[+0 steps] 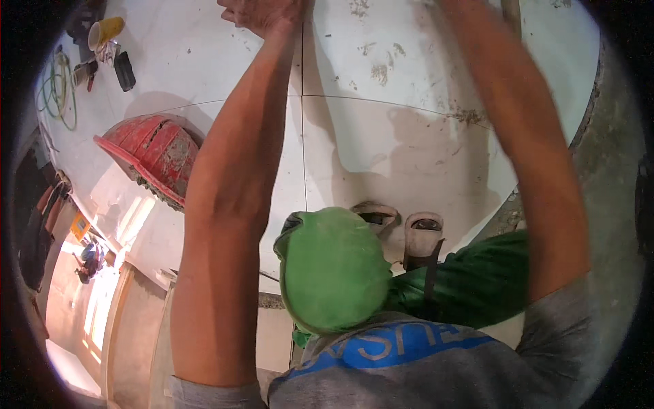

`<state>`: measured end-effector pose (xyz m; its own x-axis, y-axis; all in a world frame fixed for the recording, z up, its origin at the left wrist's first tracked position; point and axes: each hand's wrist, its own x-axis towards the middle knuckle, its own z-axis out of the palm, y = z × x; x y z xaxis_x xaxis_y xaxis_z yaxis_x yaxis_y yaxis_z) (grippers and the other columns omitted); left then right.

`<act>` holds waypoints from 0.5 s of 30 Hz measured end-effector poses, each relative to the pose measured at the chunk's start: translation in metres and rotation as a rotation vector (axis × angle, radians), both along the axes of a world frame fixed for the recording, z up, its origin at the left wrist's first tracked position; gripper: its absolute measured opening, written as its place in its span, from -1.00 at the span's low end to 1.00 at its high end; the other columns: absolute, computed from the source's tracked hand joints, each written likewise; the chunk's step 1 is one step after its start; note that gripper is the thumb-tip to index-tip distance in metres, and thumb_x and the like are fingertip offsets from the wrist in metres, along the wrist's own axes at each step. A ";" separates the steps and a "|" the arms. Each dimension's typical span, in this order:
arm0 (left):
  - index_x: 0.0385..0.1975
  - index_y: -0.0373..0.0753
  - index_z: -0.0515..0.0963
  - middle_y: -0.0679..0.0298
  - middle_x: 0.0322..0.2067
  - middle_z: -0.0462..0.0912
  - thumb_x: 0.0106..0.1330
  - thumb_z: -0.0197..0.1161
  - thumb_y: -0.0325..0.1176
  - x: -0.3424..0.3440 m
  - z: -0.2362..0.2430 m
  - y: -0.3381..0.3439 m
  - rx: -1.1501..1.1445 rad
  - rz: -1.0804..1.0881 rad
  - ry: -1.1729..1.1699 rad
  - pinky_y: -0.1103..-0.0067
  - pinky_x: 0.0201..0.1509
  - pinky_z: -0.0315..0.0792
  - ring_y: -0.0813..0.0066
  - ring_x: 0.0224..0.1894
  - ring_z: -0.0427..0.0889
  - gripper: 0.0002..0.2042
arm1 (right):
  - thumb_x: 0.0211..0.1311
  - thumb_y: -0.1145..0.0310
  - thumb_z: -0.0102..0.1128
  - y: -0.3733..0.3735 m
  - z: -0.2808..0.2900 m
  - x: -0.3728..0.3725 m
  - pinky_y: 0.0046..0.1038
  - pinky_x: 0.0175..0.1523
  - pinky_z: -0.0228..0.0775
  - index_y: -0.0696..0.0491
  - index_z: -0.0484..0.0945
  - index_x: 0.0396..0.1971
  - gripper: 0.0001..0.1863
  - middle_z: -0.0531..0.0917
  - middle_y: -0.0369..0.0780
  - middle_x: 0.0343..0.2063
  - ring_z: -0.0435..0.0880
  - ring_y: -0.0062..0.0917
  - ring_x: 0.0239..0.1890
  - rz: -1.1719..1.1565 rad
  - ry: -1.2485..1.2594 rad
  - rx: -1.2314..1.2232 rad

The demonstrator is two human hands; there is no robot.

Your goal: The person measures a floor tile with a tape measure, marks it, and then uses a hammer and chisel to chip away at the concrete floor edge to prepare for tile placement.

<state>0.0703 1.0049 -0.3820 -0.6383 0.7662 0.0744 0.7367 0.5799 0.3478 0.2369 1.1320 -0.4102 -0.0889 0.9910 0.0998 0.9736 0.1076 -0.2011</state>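
Both my arms reach forward over large white floor tiles (pixel 320 41). My left hand (pixel 262 13) is at the top edge of the picture, left of a dark tile joint. Its visible fingers look curled in, but the frame cuts it off, so anything in it is hidden. The right forearm runs out past the top edge, and that hand is outside the picture. Left of my left arm, a red bucket (pixel 153 146) lies tilted on the tiles, crusted with grey mortar. Below me show green clothing (pixel 334 273) and two dusty, pale shoes (pixel 424 235).
A yellow cup (pixel 107 31), a black block-shaped thing (pixel 125 71) and a loop of green cord (pixel 58 95) lie at the far left. Mortar smears (pixel 381 68) mark the tiles ahead. Rough grey ground (pixel 610 157) borders the tiles at right.
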 end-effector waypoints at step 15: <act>0.13 -0.46 0.42 -0.05 0.06 0.50 0.16 0.32 0.40 -0.024 -0.021 -0.020 0.015 -0.157 0.182 0.06 0.33 0.24 -0.05 0.23 0.39 -0.09 | 0.40 -0.01 0.02 -0.238 0.088 0.031 0.12 0.61 -0.22 0.10 0.09 0.56 -0.16 -0.08 0.02 0.60 -0.16 -0.12 0.65 0.137 0.333 -0.118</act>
<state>0.0465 0.9849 -0.4027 -0.4867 0.8527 0.1897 0.8686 0.4493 0.2087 0.2677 0.8937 -0.3218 -0.2037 0.9785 0.0316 0.8308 0.1898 -0.5233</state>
